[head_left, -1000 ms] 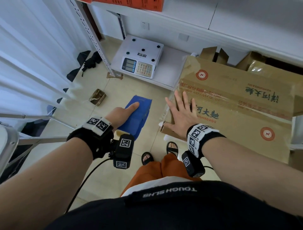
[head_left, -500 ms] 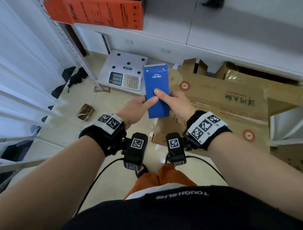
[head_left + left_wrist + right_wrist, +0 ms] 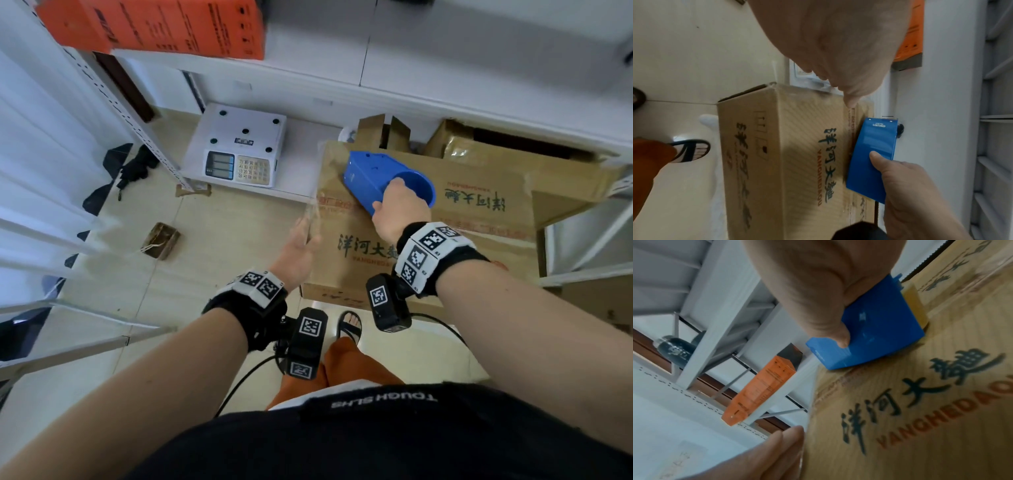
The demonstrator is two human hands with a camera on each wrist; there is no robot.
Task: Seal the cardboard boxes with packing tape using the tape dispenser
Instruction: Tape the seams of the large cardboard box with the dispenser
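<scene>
A large brown cardboard box [image 3: 445, 246] with printed characters stands in front of me, flaps closed, old tape along its top seam. My right hand [image 3: 400, 209] grips the blue tape dispenser [image 3: 373, 178] and holds it down on the box top near the left end of the seam. In the right wrist view the dispenser [image 3: 879, 331] lies against the cardboard [image 3: 920, 402], thumb on its side. My left hand [image 3: 299, 246] is at the box's left end, straight fingers [image 3: 785, 443] laid together against the edge. The left wrist view shows the dispenser [image 3: 873, 155] on the box [image 3: 797, 146].
A white weighing scale [image 3: 243, 150] sits on a low shelf left of the box. An orange carton [image 3: 154, 27] rests on the shelf above. More open cartons [image 3: 383, 132] stand behind and to the right. My sandalled foot [image 3: 349, 325] is near the box's front.
The dispenser passed from my left hand to my right, which has carried it from beside the box onto the box top. My left hand let go and moved to the box's left end.
</scene>
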